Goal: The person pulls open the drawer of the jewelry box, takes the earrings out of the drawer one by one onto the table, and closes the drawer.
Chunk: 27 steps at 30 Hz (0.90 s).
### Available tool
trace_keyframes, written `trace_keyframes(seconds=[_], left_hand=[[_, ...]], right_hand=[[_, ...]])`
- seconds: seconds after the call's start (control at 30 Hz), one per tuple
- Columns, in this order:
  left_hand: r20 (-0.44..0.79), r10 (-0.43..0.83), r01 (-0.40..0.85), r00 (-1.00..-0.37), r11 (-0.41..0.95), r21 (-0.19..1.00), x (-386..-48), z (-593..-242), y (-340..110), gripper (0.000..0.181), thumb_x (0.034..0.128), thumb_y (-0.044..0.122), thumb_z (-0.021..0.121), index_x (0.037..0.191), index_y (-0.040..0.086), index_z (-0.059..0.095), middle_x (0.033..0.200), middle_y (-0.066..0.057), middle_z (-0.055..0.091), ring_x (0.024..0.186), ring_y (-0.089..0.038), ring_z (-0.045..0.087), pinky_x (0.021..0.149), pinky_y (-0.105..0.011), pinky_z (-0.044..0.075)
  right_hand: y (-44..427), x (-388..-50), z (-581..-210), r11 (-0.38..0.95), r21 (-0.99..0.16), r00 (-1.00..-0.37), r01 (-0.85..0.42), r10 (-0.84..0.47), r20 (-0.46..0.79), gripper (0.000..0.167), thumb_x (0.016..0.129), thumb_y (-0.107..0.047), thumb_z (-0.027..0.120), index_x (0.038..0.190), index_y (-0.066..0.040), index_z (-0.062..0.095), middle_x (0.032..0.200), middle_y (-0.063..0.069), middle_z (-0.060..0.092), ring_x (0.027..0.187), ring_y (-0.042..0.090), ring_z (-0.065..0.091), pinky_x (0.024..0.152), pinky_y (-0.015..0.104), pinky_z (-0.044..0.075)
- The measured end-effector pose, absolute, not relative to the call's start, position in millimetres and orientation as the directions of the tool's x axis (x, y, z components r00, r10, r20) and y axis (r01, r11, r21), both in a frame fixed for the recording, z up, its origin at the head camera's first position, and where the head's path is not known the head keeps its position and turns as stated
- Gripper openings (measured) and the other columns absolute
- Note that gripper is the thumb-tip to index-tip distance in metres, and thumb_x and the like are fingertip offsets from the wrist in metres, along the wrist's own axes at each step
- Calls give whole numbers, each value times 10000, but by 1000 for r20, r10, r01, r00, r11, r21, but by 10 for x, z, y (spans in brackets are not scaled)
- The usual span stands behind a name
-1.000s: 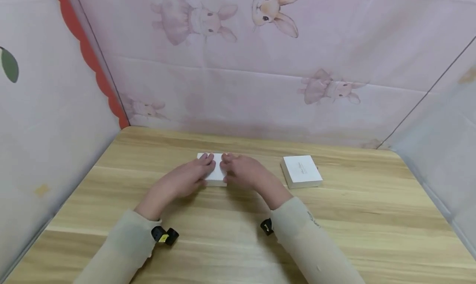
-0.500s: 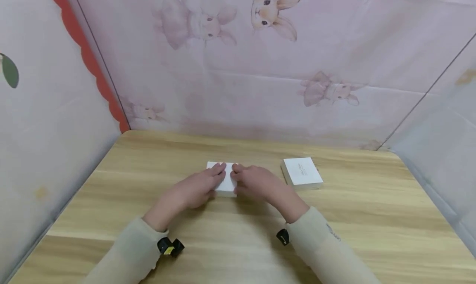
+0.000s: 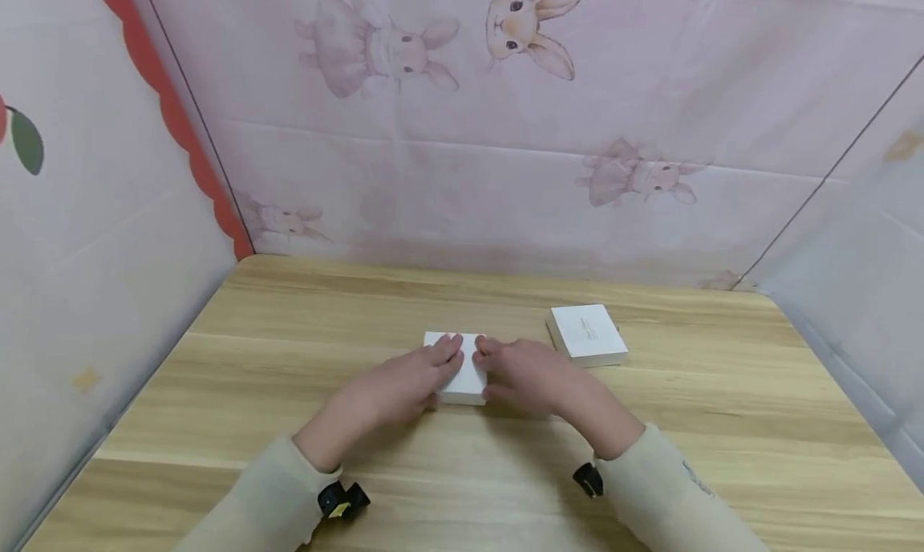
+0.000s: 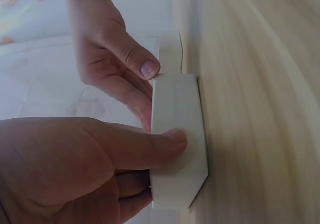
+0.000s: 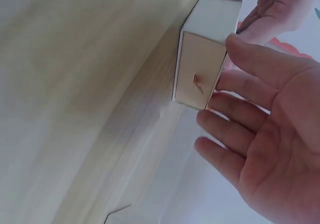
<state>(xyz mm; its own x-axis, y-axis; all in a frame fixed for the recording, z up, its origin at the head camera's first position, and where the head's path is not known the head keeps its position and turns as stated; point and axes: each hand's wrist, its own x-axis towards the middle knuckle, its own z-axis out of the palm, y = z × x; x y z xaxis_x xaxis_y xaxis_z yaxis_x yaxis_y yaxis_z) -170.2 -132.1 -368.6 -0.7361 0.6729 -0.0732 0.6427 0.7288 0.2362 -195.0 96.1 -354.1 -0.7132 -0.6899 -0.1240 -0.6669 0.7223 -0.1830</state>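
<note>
- The near box (image 3: 464,382) is lying flat on the worktop (image 3: 289,319), about in the middle, with its white top facing up.
- The left hand (image 3: 413,379) is pinching this box at its left part: the thumb is pressing on the side toward the person, and two fingers are resting on the top.
- The right hand (image 3: 532,377) is touching the right end of the near box; its fingers are lying nearly straight, and its thumb tip is meeting the corner.
- The two hands are staying apart from each other, and a white strip of the top is showing between their fingertips.
- In the right wrist view, the right end of the near box is showing a beige face with a small tab (image 5: 198,81).
- The far box (image 3: 588,332), also white, is lying to the right and farther back, near the right hand but not touching it; its top is bearing small print, too small for reading.
- Pale sleeves (image 3: 256,496) are covering both forearms, and a small black device (image 3: 341,501) is sitting at each cuff.
- Behind the worktop, a pink cloth (image 3: 462,191) with printed rabbits is hanging.
</note>
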Motion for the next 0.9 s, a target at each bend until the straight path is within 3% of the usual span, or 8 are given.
trace_keyframes(seconds=[0.23,0.43,0.9], left_hand=[[-83,705,669,-705,699,252,-1608,-3655,-1240,606,986,45,578,1544,51,341,1653,-112,188,1506,-283,245,1195,-457,295],[-62,743,718,-666,662,214,-1537,-3661,-1155,621,966,75,632,1529,38,375,1639,-124,239,1491,-293,287,1177,-449,335],[-37,787,785,-616,617,56,-1353,-3698,-981,644,962,207,672,1528,72,397,1620,-105,298,1493,-255,293,1155,-420,376]], right_hand=[[1111,-1800,-3552,737,-189,-731,-649,-673,-112,479,933,-314,702,1362,-116,625,1521,89,469,1366,278,496,1075,466,466],[1221,-1694,-3548,733,-167,-730,-660,-678,-92,429,909,-304,727,1298,-136,667,1495,97,502,1321,299,542,1024,483,505],[1436,-1477,-3502,716,-239,-716,-656,-690,-104,489,915,-255,728,1349,-55,625,1486,111,507,1205,294,631,978,440,537]])
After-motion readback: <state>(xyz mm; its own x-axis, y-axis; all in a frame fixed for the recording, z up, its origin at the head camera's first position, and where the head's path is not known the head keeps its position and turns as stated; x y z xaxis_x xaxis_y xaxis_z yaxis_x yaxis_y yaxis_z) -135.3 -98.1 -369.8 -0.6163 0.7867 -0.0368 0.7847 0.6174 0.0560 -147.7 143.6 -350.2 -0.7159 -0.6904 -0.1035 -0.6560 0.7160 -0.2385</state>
